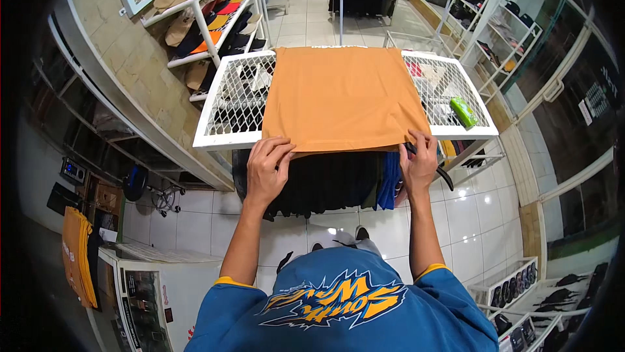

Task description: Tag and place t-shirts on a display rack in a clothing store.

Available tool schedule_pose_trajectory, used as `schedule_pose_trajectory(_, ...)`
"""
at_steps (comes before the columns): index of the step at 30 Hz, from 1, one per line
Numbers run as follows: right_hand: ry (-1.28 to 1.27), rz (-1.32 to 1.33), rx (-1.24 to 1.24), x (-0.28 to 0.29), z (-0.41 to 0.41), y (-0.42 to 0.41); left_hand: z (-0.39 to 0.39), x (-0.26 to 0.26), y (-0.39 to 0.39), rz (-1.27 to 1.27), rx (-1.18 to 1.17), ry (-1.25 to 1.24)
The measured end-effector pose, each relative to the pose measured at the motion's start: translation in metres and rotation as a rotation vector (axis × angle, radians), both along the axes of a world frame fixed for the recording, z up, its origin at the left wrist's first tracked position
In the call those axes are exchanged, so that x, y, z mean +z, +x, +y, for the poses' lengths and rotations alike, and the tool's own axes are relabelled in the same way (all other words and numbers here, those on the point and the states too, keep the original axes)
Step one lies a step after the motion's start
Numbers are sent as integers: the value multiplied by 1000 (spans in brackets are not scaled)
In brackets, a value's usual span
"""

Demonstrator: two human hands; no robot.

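An orange fabric garment [342, 98], which looks like a T-shirt, lies spread flat across a white metal-mesh table [234, 103]. White lettering shows along its far edge. My left hand [268, 166] pinches the near left corner of the hem, just past the table's front edge. At the near right corner, my right hand [421, 159] grips the hem between thumb and fingers. Between the hands the hem runs nearly straight, with a few creases by the right one. The table's middle is hidden under the cloth.
A green packet [463, 112] rests on the mesh at right. Dark clothes [332, 181] hang beneath the table. A cap rack [210, 24] stands at far left, and folded orange shirts [78, 256] lie at lower left. Glass doors [576, 93] line the right; white floor tiles [464, 220] surround the table.
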State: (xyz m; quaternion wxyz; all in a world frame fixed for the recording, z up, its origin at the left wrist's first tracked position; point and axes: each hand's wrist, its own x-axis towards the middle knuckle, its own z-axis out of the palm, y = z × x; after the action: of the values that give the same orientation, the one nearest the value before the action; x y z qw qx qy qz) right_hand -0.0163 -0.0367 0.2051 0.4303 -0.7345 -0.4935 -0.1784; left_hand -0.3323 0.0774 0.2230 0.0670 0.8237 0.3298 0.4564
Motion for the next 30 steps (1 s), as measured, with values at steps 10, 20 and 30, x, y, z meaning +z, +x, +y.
schedule_pose_trajectory(10, -155, -56, 208, -6, 61, -23, 6, 7, 5, 167, -92, -79)
schedule_pose_trajectory(20, -39, -112, 259, 5, 54, 22, 75, -26, 42, 126, -1, -134)
schedule_pose_trajectory(30, -196, -93, -91, 3, -14, 84, 70, -34, 54, 82, 189, -67)
